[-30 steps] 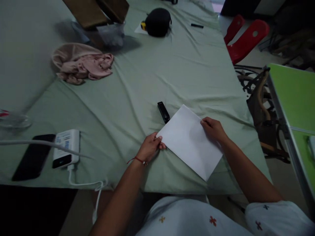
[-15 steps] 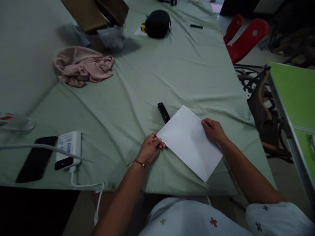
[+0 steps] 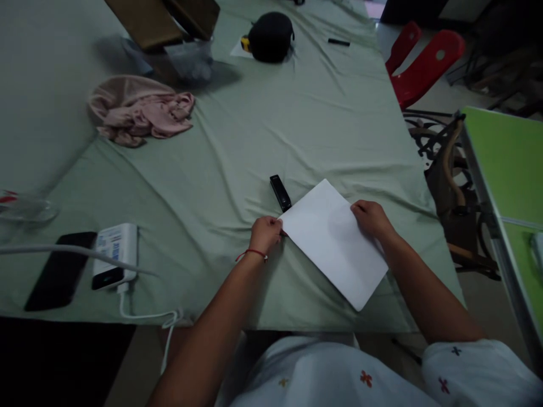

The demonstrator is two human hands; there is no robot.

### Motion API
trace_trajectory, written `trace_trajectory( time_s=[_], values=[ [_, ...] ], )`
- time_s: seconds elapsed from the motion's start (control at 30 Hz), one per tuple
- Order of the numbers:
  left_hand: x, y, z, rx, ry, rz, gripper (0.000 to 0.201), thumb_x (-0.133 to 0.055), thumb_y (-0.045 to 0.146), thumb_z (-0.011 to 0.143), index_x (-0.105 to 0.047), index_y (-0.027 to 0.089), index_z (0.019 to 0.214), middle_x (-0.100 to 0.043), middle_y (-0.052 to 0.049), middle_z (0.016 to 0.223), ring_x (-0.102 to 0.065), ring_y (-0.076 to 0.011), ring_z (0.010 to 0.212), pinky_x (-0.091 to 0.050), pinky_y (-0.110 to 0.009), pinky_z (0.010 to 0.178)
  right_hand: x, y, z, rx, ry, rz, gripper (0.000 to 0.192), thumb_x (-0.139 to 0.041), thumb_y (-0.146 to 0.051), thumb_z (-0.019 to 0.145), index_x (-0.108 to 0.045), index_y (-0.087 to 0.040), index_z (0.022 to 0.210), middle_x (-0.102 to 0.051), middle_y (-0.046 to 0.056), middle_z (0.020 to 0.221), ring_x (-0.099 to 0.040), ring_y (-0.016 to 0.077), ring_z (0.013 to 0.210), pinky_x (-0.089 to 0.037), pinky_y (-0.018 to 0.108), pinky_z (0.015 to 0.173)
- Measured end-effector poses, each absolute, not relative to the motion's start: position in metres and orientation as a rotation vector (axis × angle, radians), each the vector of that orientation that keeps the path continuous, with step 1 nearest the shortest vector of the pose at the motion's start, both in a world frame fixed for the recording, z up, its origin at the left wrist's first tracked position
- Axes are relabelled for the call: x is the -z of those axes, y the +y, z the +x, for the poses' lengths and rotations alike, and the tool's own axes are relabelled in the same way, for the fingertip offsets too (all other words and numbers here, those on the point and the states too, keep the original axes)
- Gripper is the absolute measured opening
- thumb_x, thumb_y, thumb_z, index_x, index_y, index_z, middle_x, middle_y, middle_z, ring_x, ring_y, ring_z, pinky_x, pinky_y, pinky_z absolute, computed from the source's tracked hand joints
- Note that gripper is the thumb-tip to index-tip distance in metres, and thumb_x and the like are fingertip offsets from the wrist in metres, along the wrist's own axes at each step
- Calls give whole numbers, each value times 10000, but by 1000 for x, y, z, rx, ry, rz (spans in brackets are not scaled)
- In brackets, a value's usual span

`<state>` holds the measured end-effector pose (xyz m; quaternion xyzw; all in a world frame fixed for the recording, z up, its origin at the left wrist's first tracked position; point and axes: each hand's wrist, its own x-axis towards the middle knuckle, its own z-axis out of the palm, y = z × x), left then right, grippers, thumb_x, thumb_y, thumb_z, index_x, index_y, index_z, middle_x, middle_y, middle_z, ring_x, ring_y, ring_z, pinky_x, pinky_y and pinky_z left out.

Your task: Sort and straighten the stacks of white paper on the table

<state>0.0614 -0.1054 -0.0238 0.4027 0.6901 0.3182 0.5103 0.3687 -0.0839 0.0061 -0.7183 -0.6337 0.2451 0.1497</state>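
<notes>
White paper, one sheet or a thin stack, lies tilted between my two hands above the tablecloth. My left hand pinches its left corner, fingers closed. On the opposite long edge, my right hand grips the paper with the thumb on top; its other fingers are partly hidden. Just beyond the left corner lies a black stapler, its near end close to the paper's edge. A red string bracelet circles my left wrist.
On the left are a white power bank with a cable, a dark phone and a pink cloth. Farther back are a black case, a marker-like black stick and a brown box. Red chairs stand right.
My left hand has shifted slightly up and right, its grip on the corner turned over. The paper has moved a little to the right with my right hand.
</notes>
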Motion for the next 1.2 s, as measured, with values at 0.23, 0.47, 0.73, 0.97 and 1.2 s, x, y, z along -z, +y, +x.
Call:
trace_trajectory(
  time_s=[0.23, 0.47, 0.73, 0.97, 1.2],
  values=[
    [5, -95, 44, -865, 1906, 1343, 242, -588, 132, 802, -717, 191, 999, -774, -98, 895, -707, -247, 839, -519, -351, 802, -8, -68, 369, -679, -1862, -2140, 265, -511, -253, 909, -729, -162, 788, -736, 84, 802, -629, 203, 772, -398, 281, 688],
    [-9, -62, 49, -659, 1700, 2225, 682, -504, -32, 756, -689, 297, 1325, -524, -71, 1595, -370, -323, 1520, -305, -584, 1213, -13, -66, 369, -638, -1943, -2181, 293, -497, -243, 915, -753, -144, 813, -744, 105, 826, -635, 211, 783, -391, 289, 685],
    [-20, -79, 50, -513, 1719, 2375, 392, -556, 113, 919, -775, 366, 1121, -699, -47, 1374, -410, -327, 1488, 27, -732, 1237, -17, -72, 374, -612, -1958, -2206, 283, -505, -262, 923, -746, -164, 811, -748, 101, 829, -621, 208, 772, -378, 290, 673],
    [-36, -121, 39, -348, 1845, 2354, 360, -551, 117, 935, -806, 340, 1058, -714, -99, 1273, -436, -373, 1442, 11, -807, 1189, -23, -77, 366, -630, -2026, -2213, 289, -499, -281, 932, -752, -171, 845, -745, 107, 852, -615, 218, 781, -374, 306, 683],
    [-26, -131, 27, -333, 1846, 2338, 404, -541, 140, 930, -809, 394, 1095, -699, -88, 1293, -450, -354, 1430, -71, -764, 1215, -26, -81, 359, -660, -2039, -2209, 286, -502, -282, 945, -760, -176, 882, -758, 108, 905, -621, 212, 808, -372, 295, 681]
  ],
)
